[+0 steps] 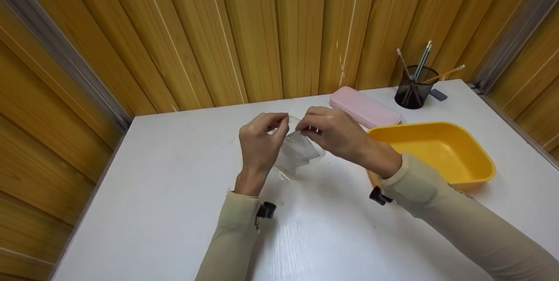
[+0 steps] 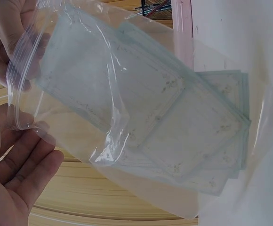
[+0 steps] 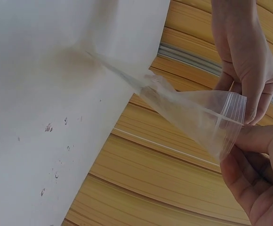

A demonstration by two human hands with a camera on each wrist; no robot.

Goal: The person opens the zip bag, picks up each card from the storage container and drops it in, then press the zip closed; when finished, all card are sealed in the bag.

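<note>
Both hands hold a clear zip bag (image 1: 301, 152) just above the white table (image 1: 174, 193). My left hand (image 1: 279, 129) pinches the bag's top edge on one side, and my right hand (image 1: 307, 130) pinches it on the other. In the left wrist view the bag (image 2: 141, 117) holds a few pale cards (image 2: 197, 141) with green patterned borders; my left hand (image 2: 19, 169) lies at the lower left and my right hand's fingers (image 2: 4, 47) at the upper left. In the right wrist view the bag (image 3: 193, 110) hangs mouth-up between the left hand (image 3: 244, 66) and right hand (image 3: 254, 179).
A yellow plastic tub (image 1: 476, 163) stands at the right, under my right forearm. Behind it lie a pink pencil case (image 1: 364, 108), a black mesh pen holder (image 1: 412, 89) with pencils and a small dark eraser (image 1: 438, 94). A wood-panel wall closes the back.
</note>
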